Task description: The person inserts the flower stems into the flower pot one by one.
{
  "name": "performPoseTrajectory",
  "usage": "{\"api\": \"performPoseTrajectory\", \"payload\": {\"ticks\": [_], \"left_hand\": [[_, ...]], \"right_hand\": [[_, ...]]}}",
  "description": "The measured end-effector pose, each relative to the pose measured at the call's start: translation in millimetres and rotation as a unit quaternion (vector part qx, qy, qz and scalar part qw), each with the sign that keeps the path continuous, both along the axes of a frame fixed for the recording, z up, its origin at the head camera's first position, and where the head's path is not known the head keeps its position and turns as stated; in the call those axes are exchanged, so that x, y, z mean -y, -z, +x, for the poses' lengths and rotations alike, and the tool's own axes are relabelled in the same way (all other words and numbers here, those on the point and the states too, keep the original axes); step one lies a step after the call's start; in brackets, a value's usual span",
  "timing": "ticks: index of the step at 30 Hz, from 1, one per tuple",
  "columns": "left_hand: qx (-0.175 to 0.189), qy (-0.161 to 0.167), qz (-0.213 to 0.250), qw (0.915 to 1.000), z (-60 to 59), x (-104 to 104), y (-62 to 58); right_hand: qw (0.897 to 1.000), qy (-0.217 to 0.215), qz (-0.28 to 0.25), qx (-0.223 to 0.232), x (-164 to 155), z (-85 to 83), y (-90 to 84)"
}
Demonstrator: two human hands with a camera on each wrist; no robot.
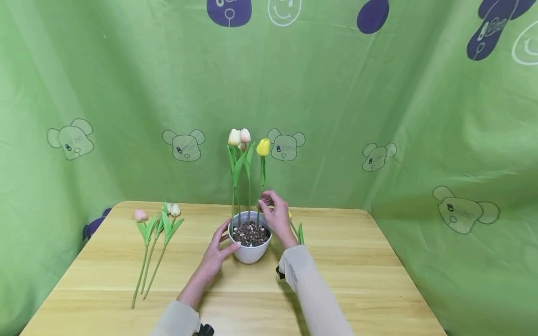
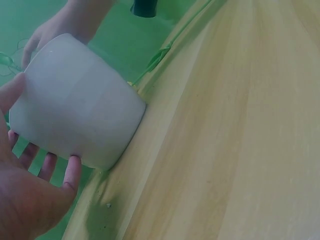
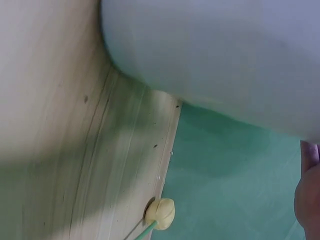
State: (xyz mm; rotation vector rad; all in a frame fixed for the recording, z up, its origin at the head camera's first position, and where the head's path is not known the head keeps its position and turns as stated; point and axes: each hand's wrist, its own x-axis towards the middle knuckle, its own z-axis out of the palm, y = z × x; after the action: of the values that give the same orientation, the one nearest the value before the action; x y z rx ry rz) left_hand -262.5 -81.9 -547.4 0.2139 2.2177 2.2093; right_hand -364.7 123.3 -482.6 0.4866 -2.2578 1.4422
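A white pot (image 1: 250, 252) filled with gravel stands mid-table, with cream (image 1: 234, 136), pink (image 1: 245, 135) and yellow (image 1: 263, 146) tulips upright in it. My left hand (image 1: 222, 240) cups the pot's left side; in the left wrist view its thumb and fingers (image 2: 47, 165) wrap round the pot (image 2: 75, 107). My right hand (image 1: 265, 201) is just above the pot's rim and pinches the yellow tulip's stem low down. The right wrist view shows the pot's wall (image 3: 215, 55) close up and one fingertip (image 3: 310, 195) at the edge.
Three loose tulips (image 1: 155, 233) lie on the wooden table (image 1: 357, 261) to the left of the pot. Another yellow tulip (image 3: 161, 212) lies behind the pot near the far table edge. Green cloth (image 1: 126, 93) hangs close behind and at both sides.
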Motion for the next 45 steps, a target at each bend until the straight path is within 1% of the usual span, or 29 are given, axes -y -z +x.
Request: {"api": "performPoseTrajectory", "payload": {"ticks": [5, 11, 16, 22, 28, 33, 38, 45], "left_hand": [[-0.003, 0.001, -0.001, 1.0, 0.9, -0.1, 1.3], [-0.002, 0.001, 0.001, 1.0, 2.1, -1.9, 4.1], [0.002, -0.001, 0.0, 1.0, 3.8, -3.2, 3.7], [-0.003, -0.001, -0.008, 1.0, 4.7, -3.7, -1.7], [0.002, 0.004, -0.004, 1.0, 1.9, -5.1, -0.3], [0.003, 0.001, -0.011, 0.9999, 1.9, -3.0, 0.6], [-0.004, -0.002, -0.014, 0.9999, 0.1, 0.4, 0.3], [-0.001, 0.0, -0.012, 0.9999, 1.2, -0.1, -0.9]], "right_hand": [[1.0, 0.02, -0.004, -0.011, 7.8, -1.3, 1.8], [0.999, 0.034, -0.013, 0.0, 13.0, 0.6, 3.8], [0.999, 0.044, -0.01, 0.012, 13.5, 0.6, 4.7], [0.999, 0.042, 0.006, 0.02, 13.9, -2.6, 1.7], [0.998, 0.045, 0.018, 0.029, 12.0, -3.0, 0.0], [0.999, 0.034, 0.01, 0.03, 14.7, -3.4, 1.3], [0.999, 0.021, -0.007, 0.026, 17.1, -3.9, 2.9], [0.999, 0.012, -0.008, 0.045, 15.2, -3.9, 6.3]]}}
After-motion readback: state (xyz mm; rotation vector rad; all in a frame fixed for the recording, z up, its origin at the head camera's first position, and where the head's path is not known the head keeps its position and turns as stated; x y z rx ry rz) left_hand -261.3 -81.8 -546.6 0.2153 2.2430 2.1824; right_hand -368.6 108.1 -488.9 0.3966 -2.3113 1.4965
